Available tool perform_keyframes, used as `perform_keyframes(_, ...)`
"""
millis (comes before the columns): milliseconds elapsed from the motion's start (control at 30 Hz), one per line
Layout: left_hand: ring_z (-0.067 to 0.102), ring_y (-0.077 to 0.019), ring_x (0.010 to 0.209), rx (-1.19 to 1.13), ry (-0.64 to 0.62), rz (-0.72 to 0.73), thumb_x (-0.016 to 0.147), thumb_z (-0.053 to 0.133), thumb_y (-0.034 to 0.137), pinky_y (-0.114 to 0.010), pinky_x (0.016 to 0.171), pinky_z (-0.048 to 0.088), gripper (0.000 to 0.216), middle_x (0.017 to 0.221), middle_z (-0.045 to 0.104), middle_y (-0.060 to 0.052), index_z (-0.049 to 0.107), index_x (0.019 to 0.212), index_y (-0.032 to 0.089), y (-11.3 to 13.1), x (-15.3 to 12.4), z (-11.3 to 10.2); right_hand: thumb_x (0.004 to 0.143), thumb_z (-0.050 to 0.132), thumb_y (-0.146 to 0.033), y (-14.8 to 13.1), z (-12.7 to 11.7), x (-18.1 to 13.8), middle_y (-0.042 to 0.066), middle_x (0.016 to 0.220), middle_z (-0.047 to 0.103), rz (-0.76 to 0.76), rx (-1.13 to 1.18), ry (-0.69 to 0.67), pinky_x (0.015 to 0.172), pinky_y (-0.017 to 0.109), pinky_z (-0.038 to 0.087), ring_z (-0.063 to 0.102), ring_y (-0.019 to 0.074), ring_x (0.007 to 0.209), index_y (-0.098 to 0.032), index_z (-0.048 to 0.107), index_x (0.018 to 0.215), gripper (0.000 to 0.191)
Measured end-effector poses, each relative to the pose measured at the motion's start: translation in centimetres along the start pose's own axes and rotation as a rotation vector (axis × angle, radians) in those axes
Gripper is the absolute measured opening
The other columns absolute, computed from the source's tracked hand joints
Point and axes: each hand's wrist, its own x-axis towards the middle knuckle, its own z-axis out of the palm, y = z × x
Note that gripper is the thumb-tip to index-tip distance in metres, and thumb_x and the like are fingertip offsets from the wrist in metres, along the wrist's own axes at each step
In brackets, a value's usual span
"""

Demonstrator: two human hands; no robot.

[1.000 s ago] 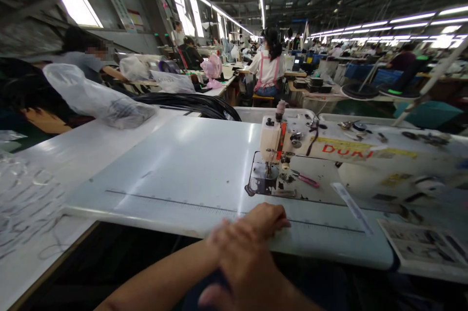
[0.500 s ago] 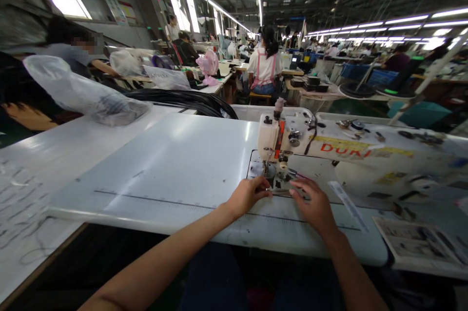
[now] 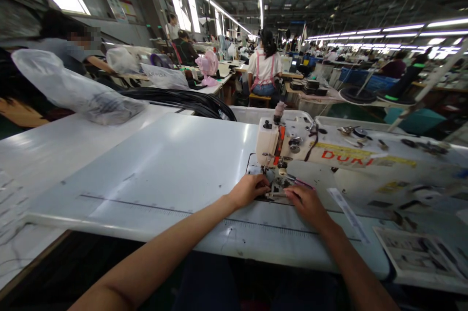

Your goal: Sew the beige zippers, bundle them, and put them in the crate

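A white sewing machine (image 3: pixel 343 152) with red lettering lies across the right of a white table (image 3: pixel 175 165). My left hand (image 3: pixel 250 188) rests at the machine's needle plate (image 3: pixel 278 185), fingers curled and pinched toward the plate. My right hand (image 3: pixel 305 204) sits just right of it on the plate, fingers bent and pressed down near a pink-handled tool (image 3: pixel 305 184). Whether either hand holds anything small I cannot make out.
A clear plastic bag (image 3: pixel 73 89) and a coil of black cable (image 3: pixel 190 99) lie at the table's far left. Printed paper (image 3: pixel 420 252) lies at the right front. A person in a pink apron (image 3: pixel 265 69) sits ahead; another person (image 3: pixel 69 48) sits at the far left.
My hands were clasped together at the table's near edge. They have parted and reached forward to the needle plate, and now lie a little closer to the needle.
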Motion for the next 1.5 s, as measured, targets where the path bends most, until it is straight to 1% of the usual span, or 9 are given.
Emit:
perform_keyframes(200,0.059,-0.0141,0.067,-0.064,0.014,0.009,0.079,0.063,0.037,-0.022,0.062,0.043,0.023,0.074,0.066,-0.001,0.068,0.091,0.018,-0.7,0.3,-0.1,0.092,0.042,-0.033,-0.2,-0.1,0.5,0.008,0.095,0.063,0.084,-0.181,0.078,0.076,0.030,0.046,0.060,0.0183,0.086,-0.018,0.069,0.093,0.031)
perform_keyframes(300,0.059,-0.0132,0.066,-0.010,-0.003,0.023,0.080,0.064,0.036,-0.022,0.062,0.043,0.021,0.074,0.066,-0.001,0.068,0.089,0.018,-0.3,-0.5,0.0,0.092,0.036,-0.033,-0.4,-0.3,-0.4,0.009,0.080,0.066,0.352,-0.315,0.192,0.066,0.031,0.043,0.062,0.0204,0.074,-0.015,0.066,0.091,0.036)
perform_keyframes(400,0.060,-0.0139,0.068,0.082,-0.037,0.066,0.081,0.064,0.034,-0.022,0.063,0.044,0.018,0.077,0.066,-0.002,0.067,0.086,0.017,0.9,-1.6,0.5,0.091,0.038,-0.043,-1.8,0.0,-1.4,0.007,0.059,0.062,0.545,-0.409,0.087,0.055,0.030,0.035,0.058,0.0200,0.057,-0.017,0.062,0.064,0.043)
perform_keyframes(533,0.063,-0.0180,0.082,0.107,-0.106,0.234,0.084,0.062,0.030,-0.027,0.075,0.047,0.016,0.087,0.068,-0.006,0.067,0.091,0.016,2.0,-3.0,1.6,0.086,0.049,-0.049,-4.5,1.4,-1.6,0.004,0.068,0.062,0.481,-0.319,0.018,0.061,0.029,0.038,0.058,0.0190,0.066,-0.019,0.059,0.068,0.037)
perform_keyframes(700,0.065,-0.0144,0.076,-0.095,-0.289,0.280,0.081,0.066,0.028,-0.021,0.070,0.049,0.016,0.084,0.070,-0.004,0.069,0.089,0.015,2.1,-3.7,1.6,0.082,0.056,-0.023,-5.1,2.4,-1.0,0.008,0.088,0.061,0.369,-0.365,0.011,0.079,0.032,0.042,0.057,0.0229,0.089,-0.014,0.062,0.089,0.013)
perform_keyframes(933,0.064,-0.0159,0.076,0.031,-0.184,0.314,0.079,0.068,0.024,-0.023,0.070,0.049,0.021,0.086,0.068,-0.006,0.069,0.098,0.015,2.4,-2.0,0.5,0.086,0.052,-0.015,-1.5,1.7,1.6,0.010,0.095,0.062,0.141,-0.309,-0.033,0.089,0.036,0.040,0.054,0.0240,0.097,-0.012,0.065,0.097,0.017)
perform_keyframes(1200,0.065,-0.0156,0.076,0.133,-0.194,0.387,0.083,0.063,0.023,-0.022,0.071,0.048,0.009,0.083,0.069,-0.003,0.067,0.087,0.016,1.4,1.7,2.5,0.085,0.056,-0.019,2.0,1.7,5.5,0.007,0.090,0.062,-0.046,-0.107,-0.051,0.080,0.034,0.045,0.056,0.0201,0.086,-0.016,0.066,0.088,0.010)
perform_keyframes(1400,0.064,-0.0144,0.078,0.075,-0.118,0.387,0.087,0.054,0.020,-0.023,0.074,0.049,0.014,0.086,0.069,-0.004,0.067,0.091,0.016,0.5,1.7,2.6,0.073,0.071,-0.021,3.4,0.6,4.7,0.007,0.100,0.059,0.025,-0.084,-0.011,0.088,0.035,0.044,0.053,0.0220,0.098,-0.016,0.061,0.103,0.033)
perform_keyframes(1500,0.064,-0.0137,0.079,0.041,-0.127,0.375,0.087,0.054,0.019,-0.022,0.076,0.049,0.014,0.087,0.068,-0.004,0.068,0.091,0.016,0.3,1.6,2.5,0.078,0.067,-0.024,3.8,0.2,4.6,0.006,0.098,0.059,0.045,-0.057,-0.070,0.088,0.034,0.044,0.054,0.0203,0.096,-0.018,0.064,0.099,0.022)
